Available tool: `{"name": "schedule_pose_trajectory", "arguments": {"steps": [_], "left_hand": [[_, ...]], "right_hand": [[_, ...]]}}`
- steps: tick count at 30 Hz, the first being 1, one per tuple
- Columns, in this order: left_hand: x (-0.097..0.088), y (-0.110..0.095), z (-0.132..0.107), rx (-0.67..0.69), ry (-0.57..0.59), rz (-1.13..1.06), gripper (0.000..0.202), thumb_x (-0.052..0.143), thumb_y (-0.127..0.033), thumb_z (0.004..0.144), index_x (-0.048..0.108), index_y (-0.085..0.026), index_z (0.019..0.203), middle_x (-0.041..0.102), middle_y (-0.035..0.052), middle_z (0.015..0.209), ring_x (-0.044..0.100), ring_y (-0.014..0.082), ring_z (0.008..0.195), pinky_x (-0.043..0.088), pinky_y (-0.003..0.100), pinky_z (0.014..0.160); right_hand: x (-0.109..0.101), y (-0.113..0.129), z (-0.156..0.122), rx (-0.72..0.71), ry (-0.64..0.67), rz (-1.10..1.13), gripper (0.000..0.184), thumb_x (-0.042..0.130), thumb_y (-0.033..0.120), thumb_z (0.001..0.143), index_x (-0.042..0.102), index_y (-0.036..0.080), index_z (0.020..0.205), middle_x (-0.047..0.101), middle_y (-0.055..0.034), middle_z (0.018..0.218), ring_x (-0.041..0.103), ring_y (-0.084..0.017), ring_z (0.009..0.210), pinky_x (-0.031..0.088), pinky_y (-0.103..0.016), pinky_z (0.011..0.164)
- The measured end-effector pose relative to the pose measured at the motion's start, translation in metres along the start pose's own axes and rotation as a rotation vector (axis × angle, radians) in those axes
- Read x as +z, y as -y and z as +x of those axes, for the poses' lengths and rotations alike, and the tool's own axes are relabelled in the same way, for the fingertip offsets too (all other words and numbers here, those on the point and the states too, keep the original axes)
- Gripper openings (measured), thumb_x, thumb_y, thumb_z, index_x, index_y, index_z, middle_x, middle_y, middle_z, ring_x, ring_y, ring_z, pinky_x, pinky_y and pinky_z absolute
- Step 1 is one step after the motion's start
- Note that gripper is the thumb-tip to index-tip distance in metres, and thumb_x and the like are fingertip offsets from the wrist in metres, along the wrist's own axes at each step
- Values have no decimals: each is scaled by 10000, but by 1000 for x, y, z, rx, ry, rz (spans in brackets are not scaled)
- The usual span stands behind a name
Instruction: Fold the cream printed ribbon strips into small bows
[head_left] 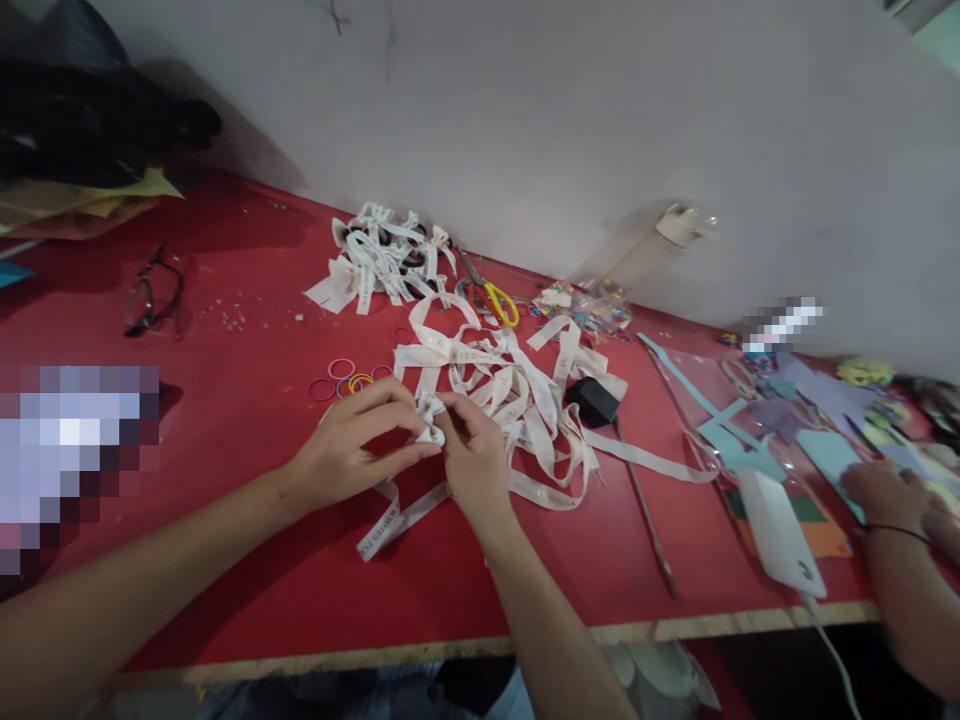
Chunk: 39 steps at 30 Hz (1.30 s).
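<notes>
My left hand (352, 445) and my right hand (472, 455) meet over the red table (247, 560), both pinching the same folded piece of white printed ribbon (431, 425). A tail of that ribbon trails toward me to the lower left. Just beyond my hands lies a loose tangle of white ribbon strips (517, 395). Several finished white ribbon bows (382, 255) are piled near the wall.
Coloured rubber bands (349, 380) lie left of the tangle, scissors (491, 297) with red and yellow handles behind it, a small black block (592, 400) to its right. Glasses (150, 295) rest far left. Another person's hand (889, 495) works on paper cutouts at right, next to a white glue gun (780, 535).
</notes>
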<state>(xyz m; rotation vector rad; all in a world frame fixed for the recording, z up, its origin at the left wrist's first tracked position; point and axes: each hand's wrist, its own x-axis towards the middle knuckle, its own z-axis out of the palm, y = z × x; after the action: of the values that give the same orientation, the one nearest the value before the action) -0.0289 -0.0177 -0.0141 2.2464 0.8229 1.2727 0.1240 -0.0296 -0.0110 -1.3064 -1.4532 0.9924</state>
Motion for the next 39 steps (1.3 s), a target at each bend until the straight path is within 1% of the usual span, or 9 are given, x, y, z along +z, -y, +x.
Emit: {"name": "schedule_pose_trajectory", "arguments": {"steps": [3, 6, 11, 18, 23, 30, 33, 37, 39], "left_hand": [[-1, -1, 0, -55, -12, -13, 11, 585, -162, 813, 588, -172, 817, 551, 20, 807, 541, 107, 741, 472, 218, 677], [-2, 0, 0, -85, -18, 0, 55, 570, -180, 823, 603, -177, 867, 571, 26, 821, 551, 117, 756, 473, 229, 691], [1, 2, 1, -92, 11, -53, 72, 611, -229, 808, 590, -165, 784, 570, 24, 795, 554, 117, 748, 468, 228, 678], [2, 2, 2, -124, 8, -100, 132, 617, -218, 806, 562, -153, 706, 539, 6, 724, 519, 96, 671, 437, 211, 625], [2, 4, 0, -136, 65, -101, 101, 572, -205, 839, 577, -158, 750, 554, 10, 756, 529, 99, 711, 441, 216, 666], [2, 5, -1, -167, 87, -115, 125, 537, -207, 862, 588, -160, 758, 567, 9, 782, 541, 93, 733, 433, 207, 691], [2, 5, 1, -238, 84, -152, 129, 539, -231, 861, 589, -165, 763, 571, 4, 783, 539, 95, 734, 430, 214, 701], [2, 5, 4, -409, 36, -207, 162, 622, -294, 800, 534, -166, 754, 529, -25, 722, 498, 89, 661, 412, 204, 621], [2, 5, 4, -428, 71, -225, 177, 619, -299, 802, 538, -161, 728, 526, -24, 712, 492, 87, 652, 408, 204, 620]], "right_hand": [[0, 0, 0, -28, -2, -27, 164, 499, 242, 848, 657, 198, 838, 635, 5, 786, 563, -138, 751, 428, -236, 703], [-1, -1, 0, -54, 6, -55, 165, 478, 215, 845, 642, 195, 833, 621, 7, 766, 558, -132, 737, 427, -237, 708], [-2, -1, 0, -33, 4, -76, 142, 512, 238, 827, 626, 198, 754, 602, 22, 697, 538, -122, 664, 413, -227, 642], [-2, -2, 0, -12, -48, -59, 112, 509, 267, 839, 588, 190, 826, 592, 20, 721, 530, -119, 652, 409, -235, 642], [-3, -4, 0, -21, -63, -68, 118, 495, 257, 849, 593, 193, 833, 580, 29, 714, 523, -117, 657, 396, -235, 644], [-3, -2, 0, -50, -75, -80, 128, 483, 232, 859, 596, 184, 821, 585, 24, 719, 516, -113, 664, 389, -224, 639], [-3, -4, 1, -63, -87, -82, 133, 474, 248, 871, 591, 192, 840, 597, 25, 727, 533, -117, 663, 405, -228, 637], [-3, -7, 1, -86, -124, -63, 123, 479, 255, 870, 587, 203, 896, 607, 24, 747, 553, -120, 673, 434, -233, 635], [-4, -9, 1, -101, -136, -52, 117, 487, 242, 863, 587, 208, 915, 607, 26, 752, 557, -116, 673, 445, -229, 631]]}}
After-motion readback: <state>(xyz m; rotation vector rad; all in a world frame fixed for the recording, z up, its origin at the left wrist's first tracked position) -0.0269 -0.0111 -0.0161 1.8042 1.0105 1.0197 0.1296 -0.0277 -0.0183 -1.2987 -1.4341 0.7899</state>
